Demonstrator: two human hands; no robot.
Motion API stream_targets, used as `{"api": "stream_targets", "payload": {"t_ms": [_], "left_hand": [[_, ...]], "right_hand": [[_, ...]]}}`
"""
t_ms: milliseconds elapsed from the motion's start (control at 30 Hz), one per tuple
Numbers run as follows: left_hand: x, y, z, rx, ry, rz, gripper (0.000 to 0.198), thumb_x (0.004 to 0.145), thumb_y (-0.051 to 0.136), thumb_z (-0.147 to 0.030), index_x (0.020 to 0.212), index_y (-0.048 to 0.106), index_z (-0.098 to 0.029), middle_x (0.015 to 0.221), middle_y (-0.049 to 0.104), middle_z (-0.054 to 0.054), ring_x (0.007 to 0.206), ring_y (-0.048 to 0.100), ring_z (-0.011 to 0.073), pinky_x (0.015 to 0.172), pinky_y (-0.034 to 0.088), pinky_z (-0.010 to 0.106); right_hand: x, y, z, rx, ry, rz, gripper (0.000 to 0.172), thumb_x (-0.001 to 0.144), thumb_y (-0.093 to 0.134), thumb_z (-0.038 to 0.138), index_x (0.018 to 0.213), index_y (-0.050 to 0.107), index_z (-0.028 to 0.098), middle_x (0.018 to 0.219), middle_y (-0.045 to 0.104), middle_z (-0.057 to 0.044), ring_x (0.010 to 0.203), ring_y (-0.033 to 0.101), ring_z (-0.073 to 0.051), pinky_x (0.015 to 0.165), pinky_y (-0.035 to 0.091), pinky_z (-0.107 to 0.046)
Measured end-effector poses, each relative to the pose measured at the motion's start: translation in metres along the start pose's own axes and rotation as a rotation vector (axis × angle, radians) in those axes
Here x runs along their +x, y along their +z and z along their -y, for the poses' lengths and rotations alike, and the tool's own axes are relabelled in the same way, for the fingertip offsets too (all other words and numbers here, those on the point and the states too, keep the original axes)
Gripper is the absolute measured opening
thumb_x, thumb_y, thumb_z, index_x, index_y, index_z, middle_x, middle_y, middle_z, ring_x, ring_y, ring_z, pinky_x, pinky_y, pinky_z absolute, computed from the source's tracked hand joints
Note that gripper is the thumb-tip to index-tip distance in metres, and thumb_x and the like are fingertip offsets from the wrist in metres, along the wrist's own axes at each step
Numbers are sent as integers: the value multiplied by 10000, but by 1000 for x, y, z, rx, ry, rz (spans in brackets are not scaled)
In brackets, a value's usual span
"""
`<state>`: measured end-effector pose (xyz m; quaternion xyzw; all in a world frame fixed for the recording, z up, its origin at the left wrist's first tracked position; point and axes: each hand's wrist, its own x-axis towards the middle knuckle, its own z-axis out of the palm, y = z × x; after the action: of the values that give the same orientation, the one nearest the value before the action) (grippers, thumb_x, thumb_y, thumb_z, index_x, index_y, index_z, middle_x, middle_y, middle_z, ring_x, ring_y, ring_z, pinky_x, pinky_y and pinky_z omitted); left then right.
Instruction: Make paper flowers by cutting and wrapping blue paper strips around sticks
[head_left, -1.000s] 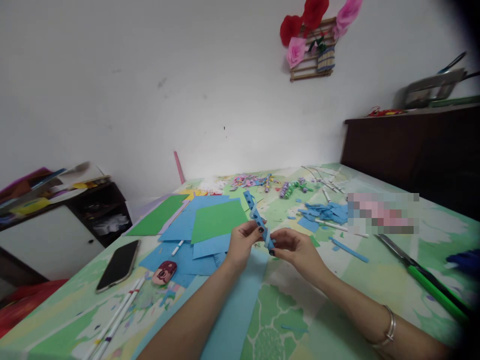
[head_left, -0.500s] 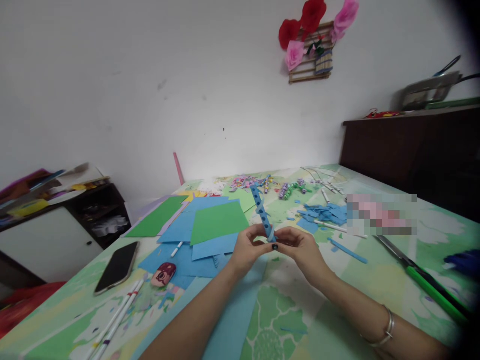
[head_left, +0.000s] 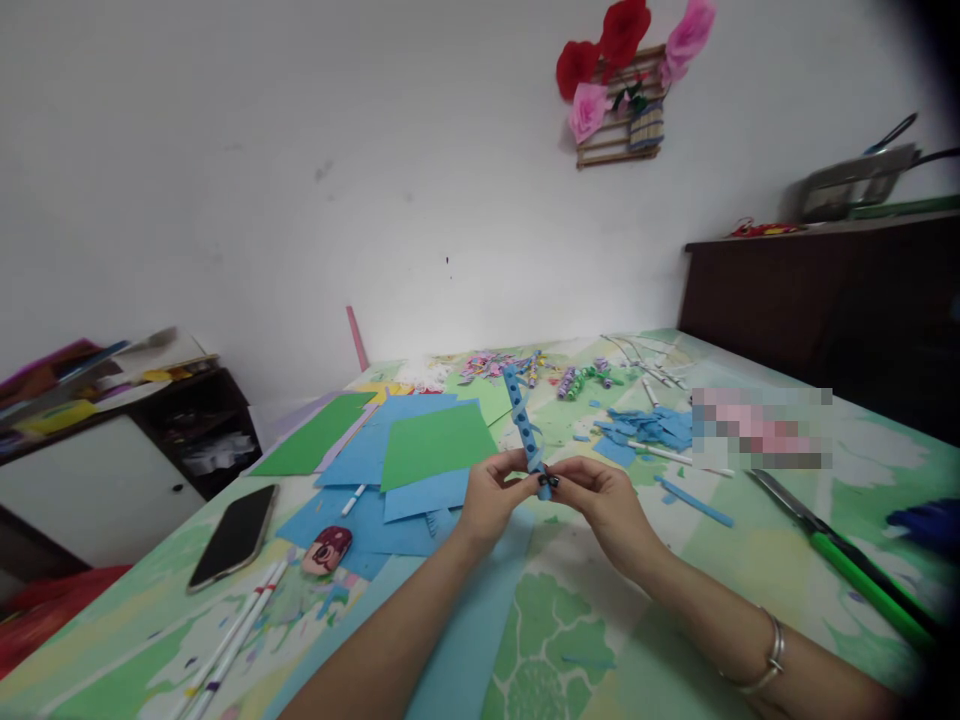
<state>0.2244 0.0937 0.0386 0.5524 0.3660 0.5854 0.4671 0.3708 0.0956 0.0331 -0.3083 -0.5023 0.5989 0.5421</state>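
Note:
Over the middle of the table I hold a thin blue paper tube [head_left: 521, 415] with dark dots, upright and leaning slightly left. A pale blue strip winds around it and sticks out in places. My left hand [head_left: 495, 495] pinches the tube's lower end from the left. From the right, my right hand [head_left: 600, 495] grips the same end, thumb and fingers closed on it. Both thumbs meet at the tube's front. Under my left forearm lies a long light blue sheet [head_left: 472, 620].
Green paper [head_left: 435, 445] and blue sheets [head_left: 352, 510] lie left, near a phone [head_left: 234, 537], a dark red case [head_left: 328, 550] and white pens [head_left: 238, 630]. Blue scraps [head_left: 649, 428], a blue strip [head_left: 694, 500] and green-handled scissors [head_left: 847, 560] are right. Curled paper pieces [head_left: 581, 380] sit behind.
My thumbs have shifted slightly at the tube's base, and both now show at its front. The tube has turned a little, with its lower end showing below the thumbs.

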Motion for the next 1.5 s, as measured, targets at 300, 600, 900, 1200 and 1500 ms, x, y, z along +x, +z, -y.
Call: {"api": "stream_targets", "payload": {"t_ms": [300,600,900,1200,1500], "left_hand": [[1,-2,2,-79,-45,-57,318,542,762,-223,832,664,-137,792,688,60,689,626,163,690,480,294],[1,-2,2,-107,-35,-43,306,549,759,-198,828,654,-131,791,690,59,680,625,152,672,488,279],[1,-1,-2,-75,-30,-43,264,562,749,-211,795,658,-126,762,681,50,677,604,144,644,467,255],[2,-3,1,-29,-33,-36,274,568,747,-242,801,659,-127,773,676,61,689,596,151,647,454,260],[2,-2,3,-89,-43,-19,283,558,754,-222,814,665,-138,795,686,58,717,612,158,696,463,281]], "right_hand": [[-2,2,4,-32,53,-30,298,522,760,358,734,672,168,692,689,-45,710,635,-188,736,496,-350],[-1,1,2,-39,27,-10,246,541,753,329,715,680,170,685,687,-36,685,631,-172,702,507,-328],[-1,1,0,-57,12,23,228,572,735,327,730,686,171,669,682,-32,677,627,-167,688,502,-317],[0,0,-2,-93,-1,30,232,586,723,334,746,683,172,670,680,-37,666,625,-170,681,505,-327],[-1,0,1,-79,-6,45,259,589,725,339,775,667,168,707,684,-36,695,626,-166,691,498,-315]]}}
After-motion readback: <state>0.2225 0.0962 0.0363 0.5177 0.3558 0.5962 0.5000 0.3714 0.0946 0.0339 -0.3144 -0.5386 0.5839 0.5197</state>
